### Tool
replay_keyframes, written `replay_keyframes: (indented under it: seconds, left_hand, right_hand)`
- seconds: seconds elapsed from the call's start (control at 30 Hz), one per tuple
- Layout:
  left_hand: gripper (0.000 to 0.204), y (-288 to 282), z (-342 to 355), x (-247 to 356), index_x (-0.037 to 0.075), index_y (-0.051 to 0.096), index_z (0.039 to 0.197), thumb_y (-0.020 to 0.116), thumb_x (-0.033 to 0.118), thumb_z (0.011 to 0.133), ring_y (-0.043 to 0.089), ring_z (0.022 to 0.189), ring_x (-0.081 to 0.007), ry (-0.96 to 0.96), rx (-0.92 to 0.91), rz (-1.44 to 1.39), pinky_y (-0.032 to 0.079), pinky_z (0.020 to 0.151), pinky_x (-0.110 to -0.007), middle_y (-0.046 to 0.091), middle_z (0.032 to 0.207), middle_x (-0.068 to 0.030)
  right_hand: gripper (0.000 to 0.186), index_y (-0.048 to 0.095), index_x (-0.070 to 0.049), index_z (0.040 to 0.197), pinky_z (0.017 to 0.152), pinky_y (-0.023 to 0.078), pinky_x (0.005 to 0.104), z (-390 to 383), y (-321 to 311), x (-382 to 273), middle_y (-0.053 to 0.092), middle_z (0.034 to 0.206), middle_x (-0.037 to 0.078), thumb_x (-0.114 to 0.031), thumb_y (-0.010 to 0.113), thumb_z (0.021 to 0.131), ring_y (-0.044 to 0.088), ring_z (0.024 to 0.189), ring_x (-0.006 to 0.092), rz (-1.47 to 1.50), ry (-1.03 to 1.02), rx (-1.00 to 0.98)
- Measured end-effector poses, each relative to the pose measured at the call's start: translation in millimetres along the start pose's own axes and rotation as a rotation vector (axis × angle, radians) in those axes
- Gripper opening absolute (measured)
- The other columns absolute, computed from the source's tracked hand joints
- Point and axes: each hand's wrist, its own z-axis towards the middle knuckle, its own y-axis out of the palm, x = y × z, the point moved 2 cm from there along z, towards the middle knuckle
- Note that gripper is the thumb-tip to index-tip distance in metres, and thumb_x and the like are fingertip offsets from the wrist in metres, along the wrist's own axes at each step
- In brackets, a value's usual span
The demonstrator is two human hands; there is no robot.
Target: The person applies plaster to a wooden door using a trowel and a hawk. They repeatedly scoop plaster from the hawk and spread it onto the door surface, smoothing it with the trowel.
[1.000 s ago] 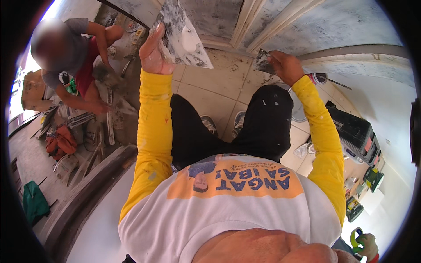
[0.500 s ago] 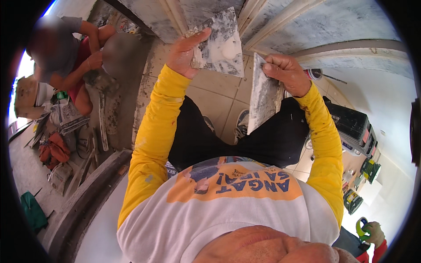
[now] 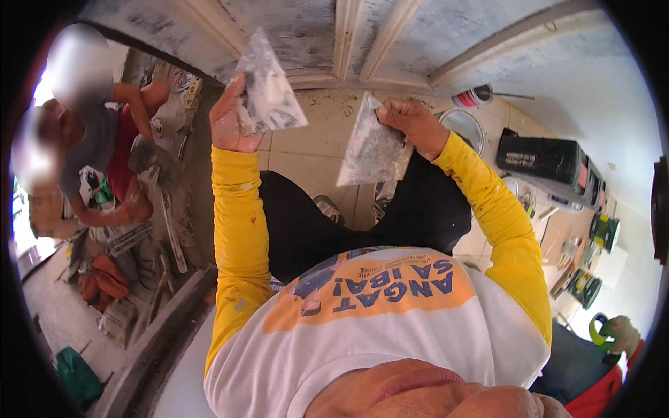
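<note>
My left hand (image 3: 230, 124) is closed on the edge of a thin flat putty-smeared plate (image 3: 270, 94), held up near the panelled surface with a pale lump of putty on its face. A second flat plate (image 3: 369, 150), grey and streaked with dried putty, is pinched by my right hand (image 3: 417, 124), thumb on top. The two plates are apart, side by side above my knees. Handles, if there are any, stay hidden behind the plates.
Ahead stands a grey patchy panelled surface (image 3: 460, 35) with pale mouldings. Right of my legs are a tub (image 3: 463, 129), a paint can (image 3: 475, 96) and a black toolbox (image 3: 540, 161). At left, people (image 3: 104, 132) crouch among tools and bags, beyond a dark ledge (image 3: 150, 348).
Both plates have shifted left in view, and the left one has turned so a corner points up. The right plate has tilted flatter. More of the tub shows, and a second person appears at left.
</note>
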Motion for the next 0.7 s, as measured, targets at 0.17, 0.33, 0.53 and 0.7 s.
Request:
replay_keyframes:
  seconds: [0.17,0.33,0.53,0.7]
  left_hand:
    - [0.029,5,2,2,0.004,0.061,0.119,0.055,0.014,0.094,0.063,0.108,-0.0277,-0.008,0.032,0.012,0.051,0.094,-0.045,0.066,0.118,-0.0089]
    - [0.032,16,-1,-7,-0.004,0.060,0.120,0.053,0.013,0.093,0.058,0.118,-0.0309,-0.024,-0.028,0.031,0.047,0.100,-0.046,0.063,0.124,-0.0153]
    - [0.043,22,-5,-11,0.004,0.065,0.120,0.058,-0.011,0.080,0.062,0.115,-0.0275,0.874,-0.548,1.532,0.046,0.102,-0.040,0.064,0.125,-0.0132]
    - [0.038,13,-3,-20,0.008,0.070,0.115,0.063,-0.010,0.082,0.065,0.107,-0.0238,0.821,-0.487,1.809,0.048,0.098,-0.035,0.066,0.117,-0.0117]
  right_hand:
    - [0.042,0.059,0.001,0.122,0.096,0.047,0.0286,-40,15,0,0.069,0.108,0.005,0.002,0.072,0.082,0.064,0.098,0.0138,0.433,0.060,-0.255]
    - [0.043,0.059,-0.001,0.122,0.069,0.054,0.0278,-60,-1,-13,0.069,0.104,0.006,-0.012,0.075,0.083,0.066,0.084,0.0143,0.383,0.132,-0.294]
    - [0.040,0.061,-0.003,0.116,0.044,0.048,0.0224,-68,-13,-58,0.068,0.087,0.003,-0.018,0.074,0.082,0.062,0.066,0.0085,-0.173,-0.028,0.033]
    - [0.037,0.062,0.001,0.110,0.044,0.048,0.0218,-62,-20,-99,0.068,0.081,0.004,-0.018,0.072,0.080,0.058,0.056,0.0083,-0.529,-0.176,0.099]
